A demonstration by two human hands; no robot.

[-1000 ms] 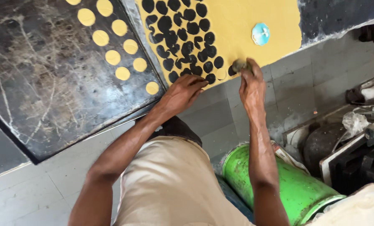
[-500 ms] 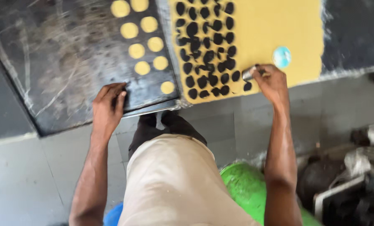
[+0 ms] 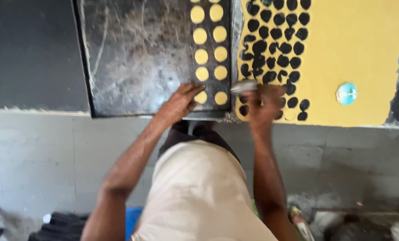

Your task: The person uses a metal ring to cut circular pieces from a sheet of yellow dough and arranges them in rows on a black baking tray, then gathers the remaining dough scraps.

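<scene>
A dark metal baking tray (image 3: 137,62) carries two columns of yellow dough rounds (image 3: 208,42) along its right side. My left hand (image 3: 179,101) lies flat on the tray's near edge, fingers apart, with the fingertips touching the lowest round (image 3: 201,97). To the right lies a yellow dough sheet (image 3: 356,49) full of round cut-out holes. Over its near left corner my right hand (image 3: 265,101), blurred, grips a small silvery round cutter (image 3: 244,86). A teal round disc (image 3: 346,93) rests on the uncut part of the sheet.
A dark slab (image 3: 29,53) lies left of the tray. A grey tiled floor (image 3: 43,156) runs below the work surface. A blue object (image 3: 130,221) and dark items (image 3: 61,225) sit at the lower left, with clutter (image 3: 342,223) at the lower right.
My left hand has moved from the tray's front edge up to the lowest dough round. My right hand has carried the cutter left, toward the tray's side. The camera view has swung.
</scene>
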